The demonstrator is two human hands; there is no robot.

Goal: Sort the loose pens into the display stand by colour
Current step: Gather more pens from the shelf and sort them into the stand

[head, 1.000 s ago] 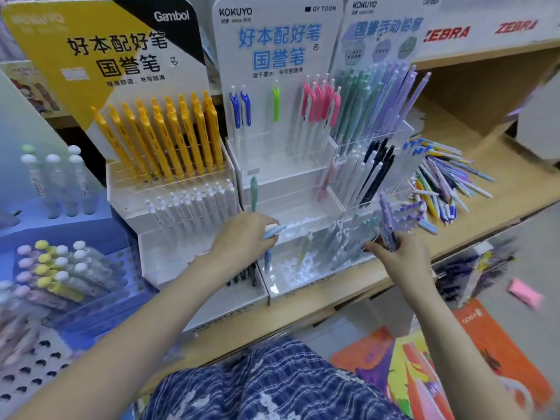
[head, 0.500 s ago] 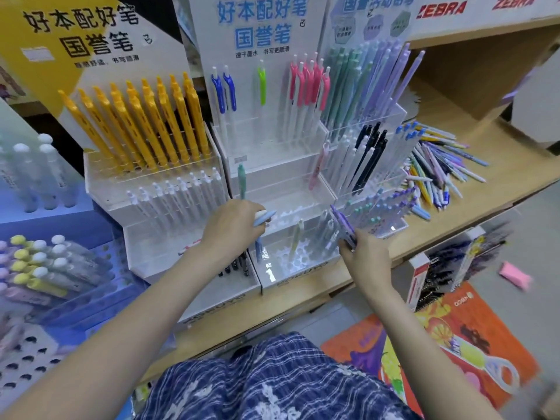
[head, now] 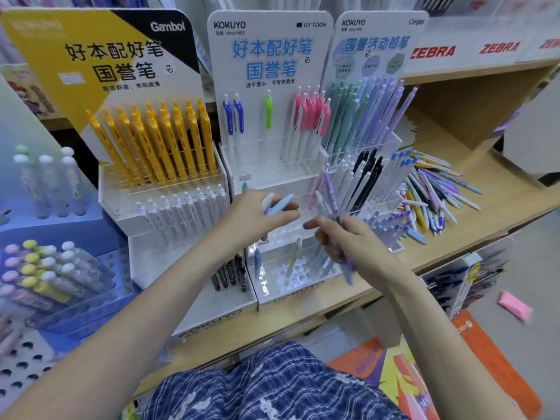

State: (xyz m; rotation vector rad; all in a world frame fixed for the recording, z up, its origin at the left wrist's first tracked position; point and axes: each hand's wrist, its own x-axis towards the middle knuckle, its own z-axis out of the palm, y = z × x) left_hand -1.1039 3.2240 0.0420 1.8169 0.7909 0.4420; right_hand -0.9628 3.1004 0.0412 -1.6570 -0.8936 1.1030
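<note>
Left grip: the left hand (head: 257,218) curls round a couple of slim plastic pens with pale blue and white ends (head: 277,205), held mid-barrel, tips poking out to the right.
Right grip: the right hand (head: 348,241) clutches a fanned bunch of lilac and pale plastic pens (head: 331,197), fingers wrapped low on the barrels.
Middle stand: the white tiered Kokuyo display stand (head: 291,294) sits just behind both hands, with many holes free.
Loose pile: mixed-colour pens (head: 436,195) lie scattered on the wooden shelf (head: 500,183), well right of the hands.
Handling: light, stiff, smooth barrels, likely slippery in a bunch. Best pinched singly at mid-barrel, then dropped tip-down into a hole.
</note>
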